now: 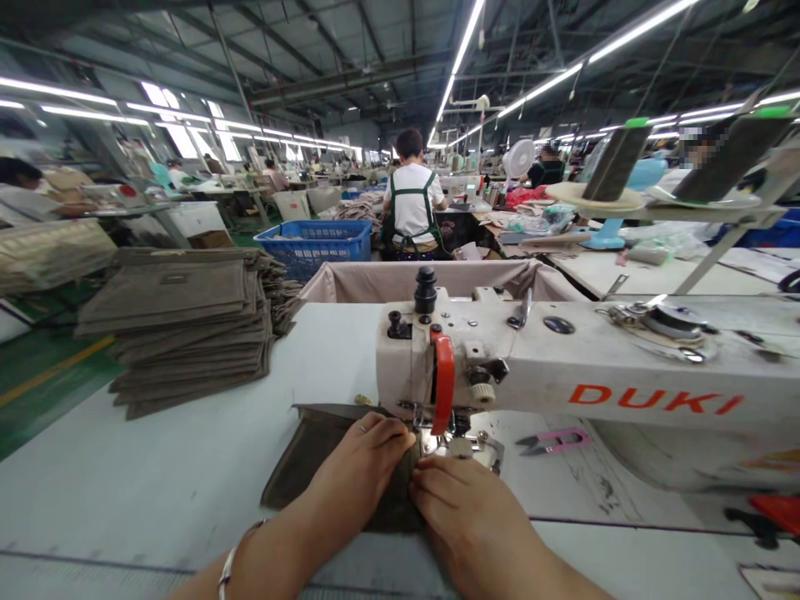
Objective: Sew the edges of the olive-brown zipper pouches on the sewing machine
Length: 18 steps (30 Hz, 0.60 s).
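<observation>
A dark olive-brown fabric panel (300,462) lies on the white table in front of the sewing machine (531,358), its right edge close to the presser foot. On top of the panel, near the needle, my left hand (368,454) pinches the fabric with bent fingers. My right hand (462,508) grips the panel's right edge just below the needle area, fingers pressed together. Part of the panel is hidden beneath my hands and the machine head. The needle tip itself is hard to make out.
A tall stack of similar fabric pieces (187,325) stands at the table's left. Pink thread snips (556,440) lie under the machine arm. Behind the machine is a fabric-lined bin (375,283), then a blue basket (318,242) and a seated co-worker (412,196). Thread cones (616,162) stand at right.
</observation>
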Motion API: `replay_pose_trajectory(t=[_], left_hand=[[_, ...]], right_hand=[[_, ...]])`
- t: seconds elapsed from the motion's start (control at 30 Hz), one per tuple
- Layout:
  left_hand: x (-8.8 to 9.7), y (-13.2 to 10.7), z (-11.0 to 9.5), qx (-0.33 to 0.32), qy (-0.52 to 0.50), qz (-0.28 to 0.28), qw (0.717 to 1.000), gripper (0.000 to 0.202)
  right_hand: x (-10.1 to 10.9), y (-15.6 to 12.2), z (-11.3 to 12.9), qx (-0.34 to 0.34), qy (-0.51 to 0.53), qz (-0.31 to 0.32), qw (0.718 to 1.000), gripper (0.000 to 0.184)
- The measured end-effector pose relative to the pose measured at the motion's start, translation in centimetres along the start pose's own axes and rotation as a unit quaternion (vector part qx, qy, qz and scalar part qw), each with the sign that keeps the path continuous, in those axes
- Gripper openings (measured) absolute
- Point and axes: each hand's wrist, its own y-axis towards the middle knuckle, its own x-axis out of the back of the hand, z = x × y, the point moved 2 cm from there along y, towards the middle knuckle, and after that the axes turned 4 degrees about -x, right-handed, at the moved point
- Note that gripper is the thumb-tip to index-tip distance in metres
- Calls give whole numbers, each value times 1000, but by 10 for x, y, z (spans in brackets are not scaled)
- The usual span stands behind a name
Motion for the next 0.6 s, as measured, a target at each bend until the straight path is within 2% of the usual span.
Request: replay_pose_trajectory(t=[0.27,0.43,0.53,0.57,0.6], left_hand=[[1,2,0,3,10,-5,1000,34],[0,-1,0,-5,3,-18,1000,36],[5,-9,-2,13,-12,-15,1000,33],[7,-13,-3,18,-21,-9,1000,35],[10,-17,-5,18,-31,3,999,47]], right_hand=[[0,1,-2,-20,-11,5,1000,21],[-3,2,-2,-16,23,12,1000,20],[14,2,-3,-27,62,13,998,23],[24,2,-5,-35,82,18,996,25],[35,1,-7,-43,105,28,993,29]])
